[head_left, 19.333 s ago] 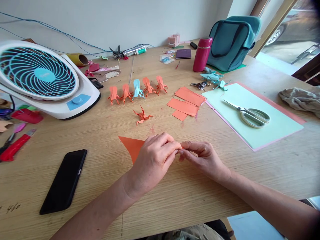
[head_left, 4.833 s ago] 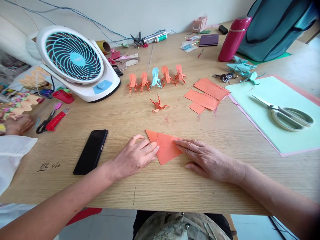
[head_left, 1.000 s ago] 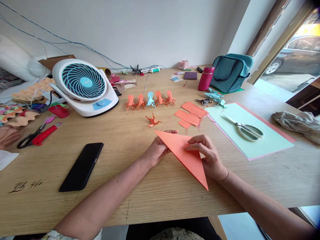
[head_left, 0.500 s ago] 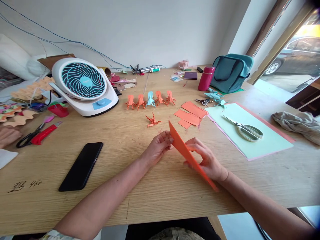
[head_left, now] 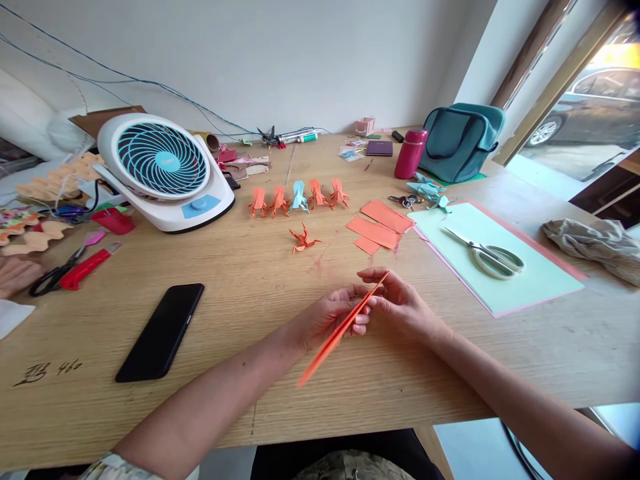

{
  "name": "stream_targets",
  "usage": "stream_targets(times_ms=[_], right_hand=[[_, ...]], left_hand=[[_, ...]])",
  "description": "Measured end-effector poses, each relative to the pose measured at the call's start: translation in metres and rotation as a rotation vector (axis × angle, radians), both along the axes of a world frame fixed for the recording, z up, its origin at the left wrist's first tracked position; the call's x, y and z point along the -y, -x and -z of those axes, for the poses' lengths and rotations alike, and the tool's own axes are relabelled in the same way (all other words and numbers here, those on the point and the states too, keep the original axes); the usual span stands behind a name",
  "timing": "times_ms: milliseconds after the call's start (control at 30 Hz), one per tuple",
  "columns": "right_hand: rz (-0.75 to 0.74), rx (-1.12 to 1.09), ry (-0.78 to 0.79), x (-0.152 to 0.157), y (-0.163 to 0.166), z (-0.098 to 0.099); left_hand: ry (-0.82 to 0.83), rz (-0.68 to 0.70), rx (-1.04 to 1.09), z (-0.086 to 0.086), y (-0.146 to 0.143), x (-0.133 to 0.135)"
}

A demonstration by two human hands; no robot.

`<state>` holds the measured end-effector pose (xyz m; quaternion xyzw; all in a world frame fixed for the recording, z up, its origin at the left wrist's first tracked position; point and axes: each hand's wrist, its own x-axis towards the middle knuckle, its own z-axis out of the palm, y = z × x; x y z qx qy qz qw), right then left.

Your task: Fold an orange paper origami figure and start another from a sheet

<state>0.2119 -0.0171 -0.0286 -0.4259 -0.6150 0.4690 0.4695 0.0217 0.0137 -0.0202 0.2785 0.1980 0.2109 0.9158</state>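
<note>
A folded sheet of orange paper (head_left: 336, 339) is held above the near table, seen nearly edge-on and slanting down to the left. My left hand (head_left: 334, 316) is closed on its middle. At its upper right end, my right hand (head_left: 403, 305) pinches the paper between thumb and fingers. Beyond my hands lies a small orange paper figure (head_left: 303, 240) with thin pointed limbs. Behind it stands a row of several folded paper figures, among them one light blue figure (head_left: 299, 196). Cut orange paper pieces (head_left: 375, 232) lie to the right of these.
Scissors (head_left: 487, 255) rest on pale green sheets (head_left: 530, 283) at right. A phone (head_left: 161, 332) and a red-handled cutter (head_left: 87, 268) lie at left. A fan (head_left: 165, 170) stands behind them. A pink bottle (head_left: 411, 155) and a teal bag (head_left: 460, 143) stand at the back right.
The orange paper has swung round, its lower end going from right to left. My left hand has shifted right along it, and my right hand has moved to its upper end.
</note>
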Motion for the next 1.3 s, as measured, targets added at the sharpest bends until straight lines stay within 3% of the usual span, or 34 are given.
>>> stream_targets(times_ms=[100,200,400,567,733,933,1100,1300], right_hand=[[-0.028,-0.19,0.134,0.001,0.0,-0.002],[0.063,-0.254,0.135,0.0,-0.002,-0.003],[0.184,-0.163,0.111,-0.003,-0.003,-0.005],[0.223,-0.122,0.081,-0.004,-0.002,-0.005],[0.201,-0.162,0.102,-0.002,-0.002,-0.001],[0.014,-0.209,0.202,-0.001,-0.005,-0.003],[-0.093,-0.048,0.299,-0.003,-0.008,0.0],[-0.067,0.022,0.298,-0.006,-0.01,0.005]], left_hand=[[-0.125,-0.011,-0.099,0.005,0.0,0.001],[-0.322,-0.057,-0.279,0.0,0.006,-0.004],[-0.539,-0.244,-0.336,-0.018,0.017,-0.015],[-0.752,-0.216,-0.43,-0.01,0.016,-0.014],[-0.771,-0.213,-0.488,0.0,0.012,-0.011],[-0.746,-0.374,-0.475,0.003,0.008,-0.01],[-0.722,-0.523,-0.456,0.006,0.009,-0.01],[-0.708,-0.49,-0.447,0.011,0.01,-0.009]])
